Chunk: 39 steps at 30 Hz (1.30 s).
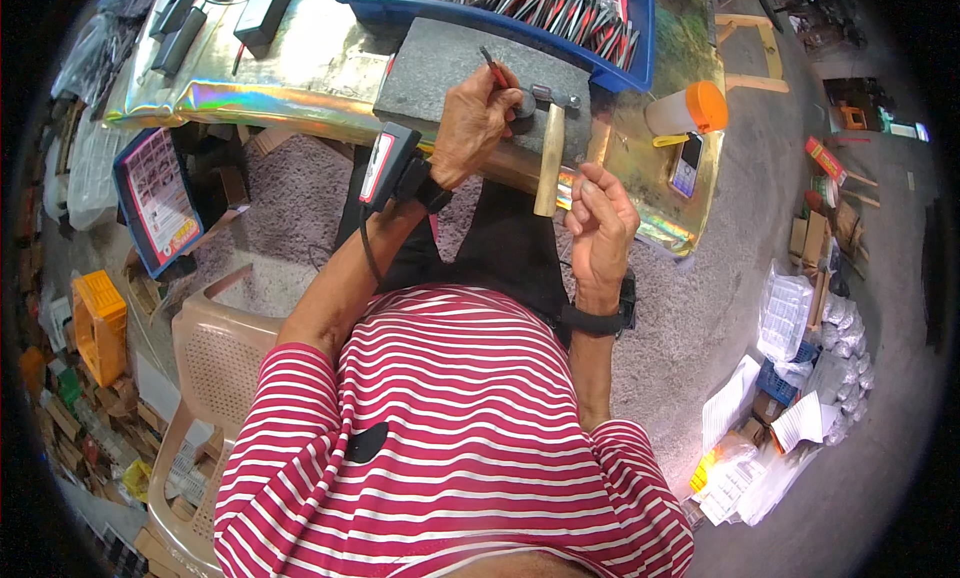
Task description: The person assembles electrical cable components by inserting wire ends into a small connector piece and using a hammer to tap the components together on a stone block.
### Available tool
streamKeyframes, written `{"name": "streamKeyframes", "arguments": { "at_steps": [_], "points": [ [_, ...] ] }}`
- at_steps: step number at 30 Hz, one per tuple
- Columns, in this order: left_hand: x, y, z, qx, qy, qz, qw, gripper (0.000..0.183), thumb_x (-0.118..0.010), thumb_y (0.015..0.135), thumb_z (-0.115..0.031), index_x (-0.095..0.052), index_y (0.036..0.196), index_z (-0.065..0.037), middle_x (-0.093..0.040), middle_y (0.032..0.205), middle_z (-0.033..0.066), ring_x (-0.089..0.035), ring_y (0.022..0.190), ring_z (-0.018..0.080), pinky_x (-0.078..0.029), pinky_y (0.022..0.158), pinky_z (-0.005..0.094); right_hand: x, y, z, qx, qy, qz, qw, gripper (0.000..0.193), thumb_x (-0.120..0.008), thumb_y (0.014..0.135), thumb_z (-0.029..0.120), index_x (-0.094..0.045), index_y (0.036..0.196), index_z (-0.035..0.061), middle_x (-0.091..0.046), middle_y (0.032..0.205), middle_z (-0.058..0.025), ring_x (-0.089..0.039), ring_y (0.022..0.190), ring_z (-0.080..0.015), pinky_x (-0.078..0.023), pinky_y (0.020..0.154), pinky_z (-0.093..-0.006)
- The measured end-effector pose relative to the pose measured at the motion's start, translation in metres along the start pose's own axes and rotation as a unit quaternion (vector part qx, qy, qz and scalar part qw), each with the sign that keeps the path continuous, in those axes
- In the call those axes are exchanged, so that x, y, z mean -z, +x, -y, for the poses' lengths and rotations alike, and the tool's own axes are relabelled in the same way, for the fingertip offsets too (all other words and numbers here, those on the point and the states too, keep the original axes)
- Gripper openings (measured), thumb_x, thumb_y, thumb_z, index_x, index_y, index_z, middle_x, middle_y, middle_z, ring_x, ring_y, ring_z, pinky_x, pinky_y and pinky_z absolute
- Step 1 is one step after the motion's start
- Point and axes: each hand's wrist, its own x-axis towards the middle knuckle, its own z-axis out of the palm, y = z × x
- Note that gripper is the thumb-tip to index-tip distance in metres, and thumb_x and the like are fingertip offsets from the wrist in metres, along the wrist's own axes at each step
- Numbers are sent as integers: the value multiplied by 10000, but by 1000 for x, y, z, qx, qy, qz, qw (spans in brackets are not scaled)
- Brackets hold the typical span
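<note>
My left hand (468, 128) is closed on a slim red and black stick-like piece (497, 74) with a dark pointed end, just above a flat grey stone block (430, 78). A hammer lies at the block's right side, its pale wooden handle (550, 163) jutting over the near edge toward me. Beside my left fingers is a round dark grey piece (525, 105), close to the hammer's metal head. Off the block, to the right of the handle's end, my right hand (603, 223) is raised with curled fingers and thumb drawn together. Whatever it pinches, if anything, is too small to make out.
Behind the block stands a blue tray (648, 38) full of slim red, black and silver pieces. An orange-lidded jar (690, 110) and a phone (686, 166) are on the table's right. Black boxes (265, 13) sit at the left; a plastic chair (215, 343) is below.
</note>
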Motion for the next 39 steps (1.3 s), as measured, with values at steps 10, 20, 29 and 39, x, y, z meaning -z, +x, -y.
{"name": "streamKeyframes", "arguments": {
  "at_steps": [10, 20, 29, 39],
  "points": [
    [0, 1, 2, -3, -9, -8, 1000, 14, -504, 816, -57, -505, 829, -51, -537, 688, 2, -499, 591, 55, -442, 459, 186, -2, 2, -4, 7, -19, -13, 1000, 240, -507, 781, 44, -465, 994, -59, -495, 698, -49, -403, 510, -41, -343, 409, -152],
    [-1, 2, 5, -3, -24, -12, 1000, 17, -501, 815, -40, -499, 832, -38, -528, 694, 8, -498, 595, 62, -474, 479, 203, -1, 3, -10, 13, -41, -21, 999, 247, -518, 779, 55, -462, 989, -64, -495, 693, -48, -398, 509, -36, -340, 409, -151],
    [-3, 0, 2, -13, 20, -6, 1000, 38, -518, 801, -38, -501, 834, -34, -518, 649, 20, -498, 563, 71, -459, 480, 206, 0, 5, -14, 25, -75, -41, 996, 247, -523, 781, 62, -467, 988, -60, -492, 686, -47, -394, 502, -38, -335, 405, -157],
    [-1, 5, 2, -135, 150, 14, 979, 119, -534, 709, 28, -457, 779, -31, -528, 658, 148, -546, 632, 327, -425, 522, 337, 6, 11, -27, 22, -139, -58, 988, 243, -514, 792, 92, -476, 982, -55, -502, 675, -41, -409, 498, -42, -344, 407, -164]
  ]
}}
